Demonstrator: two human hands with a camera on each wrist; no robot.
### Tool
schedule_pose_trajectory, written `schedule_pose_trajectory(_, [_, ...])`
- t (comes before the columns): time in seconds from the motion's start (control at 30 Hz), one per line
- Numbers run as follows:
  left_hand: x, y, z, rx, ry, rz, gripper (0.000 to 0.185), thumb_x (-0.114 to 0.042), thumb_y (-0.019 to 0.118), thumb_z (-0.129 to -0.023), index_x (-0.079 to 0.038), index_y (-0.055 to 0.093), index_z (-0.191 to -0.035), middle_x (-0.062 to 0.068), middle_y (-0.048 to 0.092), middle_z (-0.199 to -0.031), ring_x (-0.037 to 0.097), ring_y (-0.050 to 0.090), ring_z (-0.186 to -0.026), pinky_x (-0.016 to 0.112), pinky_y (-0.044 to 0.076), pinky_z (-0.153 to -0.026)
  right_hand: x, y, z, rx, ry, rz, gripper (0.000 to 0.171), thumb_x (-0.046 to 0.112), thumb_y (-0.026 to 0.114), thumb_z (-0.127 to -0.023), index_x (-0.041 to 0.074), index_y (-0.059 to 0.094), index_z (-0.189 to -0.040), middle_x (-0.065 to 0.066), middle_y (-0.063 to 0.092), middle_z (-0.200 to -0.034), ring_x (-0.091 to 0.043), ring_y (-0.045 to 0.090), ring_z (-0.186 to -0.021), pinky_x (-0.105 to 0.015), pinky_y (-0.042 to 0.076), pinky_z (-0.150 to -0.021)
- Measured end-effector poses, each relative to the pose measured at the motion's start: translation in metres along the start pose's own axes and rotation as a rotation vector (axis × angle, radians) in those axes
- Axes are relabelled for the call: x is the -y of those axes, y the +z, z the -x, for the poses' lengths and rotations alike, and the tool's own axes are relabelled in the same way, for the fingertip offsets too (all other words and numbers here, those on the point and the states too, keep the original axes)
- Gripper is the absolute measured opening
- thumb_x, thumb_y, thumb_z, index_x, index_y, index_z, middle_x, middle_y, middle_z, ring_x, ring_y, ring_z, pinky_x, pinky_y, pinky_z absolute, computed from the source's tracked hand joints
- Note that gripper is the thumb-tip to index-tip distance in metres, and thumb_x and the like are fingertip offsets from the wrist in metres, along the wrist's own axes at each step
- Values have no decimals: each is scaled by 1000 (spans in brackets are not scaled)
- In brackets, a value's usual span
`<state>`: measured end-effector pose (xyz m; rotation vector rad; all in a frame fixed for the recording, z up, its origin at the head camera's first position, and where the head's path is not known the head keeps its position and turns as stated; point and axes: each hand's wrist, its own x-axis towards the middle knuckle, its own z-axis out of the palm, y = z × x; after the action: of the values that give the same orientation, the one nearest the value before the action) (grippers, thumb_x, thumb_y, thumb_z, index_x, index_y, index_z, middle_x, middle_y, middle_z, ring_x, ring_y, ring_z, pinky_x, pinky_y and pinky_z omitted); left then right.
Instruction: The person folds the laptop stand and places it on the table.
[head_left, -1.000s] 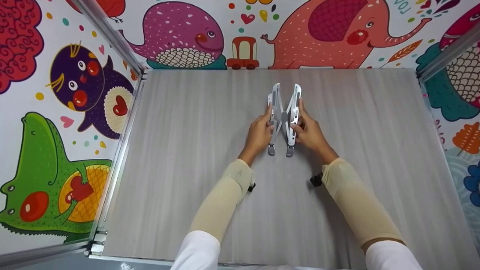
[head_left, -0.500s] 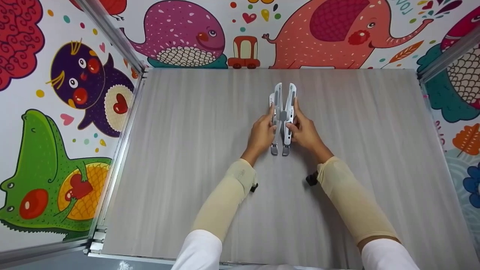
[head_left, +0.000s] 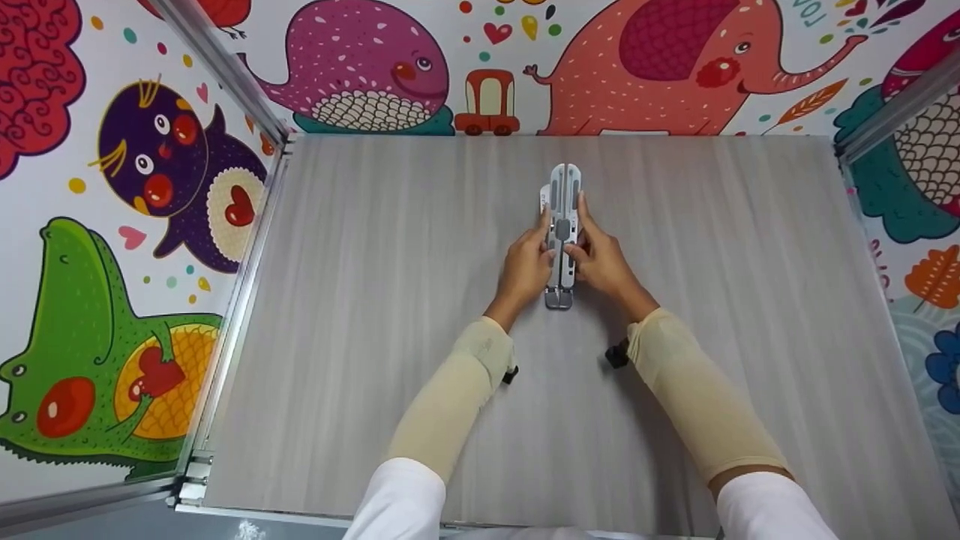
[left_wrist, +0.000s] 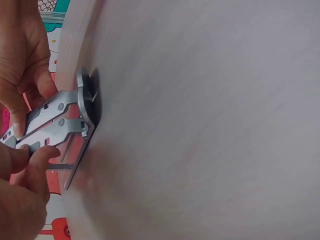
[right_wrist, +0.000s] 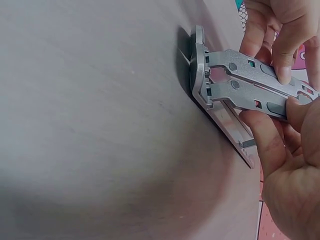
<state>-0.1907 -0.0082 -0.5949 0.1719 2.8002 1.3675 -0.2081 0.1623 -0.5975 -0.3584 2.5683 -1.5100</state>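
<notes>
A silver metal folding stand point(head_left: 563, 189) lies folded flat and narrow on the grey table point(head_left: 360, 300), pointing away from me. My left hand point(head_left: 527, 264) grips its left side and my right hand point(head_left: 602, 262) grips its right side, fingers curled onto the bars. In the left wrist view the stand point(left_wrist: 59, 118) rests on its foot, with my left hand point(left_wrist: 22, 192) pinching it from below and the other hand above. The right wrist view has the stand point(right_wrist: 239, 84) held by my right hand point(right_wrist: 282, 167), thumb and fingers on its linked bars.
Walls with bright cartoon animals close the table in on three sides. Aluminium rails point(head_left: 247, 262) run along the left edge and the right corner point(head_left: 892, 112). Bare table surface lies on both sides of the stand.
The stand's two arms, spread in a V a second ago, have come together into one narrow bar. Both hands moved inward toward each other with it.
</notes>
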Motion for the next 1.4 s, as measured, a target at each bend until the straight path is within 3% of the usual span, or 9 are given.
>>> schedule_pose_trajectory(0.33, [-1, 0, -1, 6, -7, -8, 79, -6, 63, -99, -26, 22, -163, 3, 59, -100, 13, 55, -87, 27, 48, -79, -2, -1, -4, 65, -2, -28, 95, 4, 60, -101, 53, 2, -159, -17, 62, -108, -26, 60, -84, -32, 54, -64])
schedule_pose_trajectory(0.47, [-2, 0, 1, -5, -5, -23, 78, -7, 63, -99, -25, 22, -163, 4, 61, -101, 14, 56, -86, 27, 48, -78, -2, -1, -5, 60, -6, -24, 95, 5, 61, -101, 52, 3, -159, -15, 60, -102, -26, 59, -82, -32, 53, -64])
schedule_pose_trajectory(0.73, [-7, 11, 18, -118, -59, -90, 70, -15, 66, -99, -29, 34, -160, 3, 62, -95, 14, 56, -81, 31, 50, -72, 0, -3, 0, -16, -17, 4, 93, 10, 66, -98, 49, 10, -160, -13, 61, -88, -24, 61, -74, -31, 56, -59])
schedule_pose_trajectory(0.97, [-12, 24, 48, -142, -101, -174, 73, -15, 73, -93, -19, 40, -158, 10, 65, -105, 22, 64, -92, 39, 54, -83, 13, -16, -17, -229, -168, 112, 56, 18, 64, -101, 23, 47, -154, -18, 66, -118, -25, 71, -95, -35, 60, -77])
schedule_pose_trajectory(1.13, [-19, 31, 63, -86, -132, -215, 84, -17, 78, -89, -11, 33, -160, 14, 65, -113, 24, 65, -98, 40, 55, -88, 38, -33, -42, -237, -191, 192, 51, 19, 63, -102, 32, 52, -150, -11, 63, -133, -23, 68, -110, -40, 60, -87])
schedule_pose_trajectory(1.27, [-27, 38, 66, -88, -161, -342, 96, -29, 83, -86, -6, 27, -161, 17, 65, -117, 28, 68, -100, 41, 56, -89, 50, -38, -60, -218, -203, 296, 48, 18, 65, -101, 36, 57, -145, -5, 67, -135, -22, 66, -118, -41, 56, -98])
schedule_pose_trajectory(1.4, [-36, 47, 62, -110, -192, -499, 103, -38, 85, -83, -2, 26, -160, 17, 66, -115, 30, 69, -95, 41, 58, -82, 55, -37, -69, -237, -192, 361, 38, 24, 67, -99, 32, 65, -137, -2, 71, -129, -20, 67, -117, -39, 55, -99])
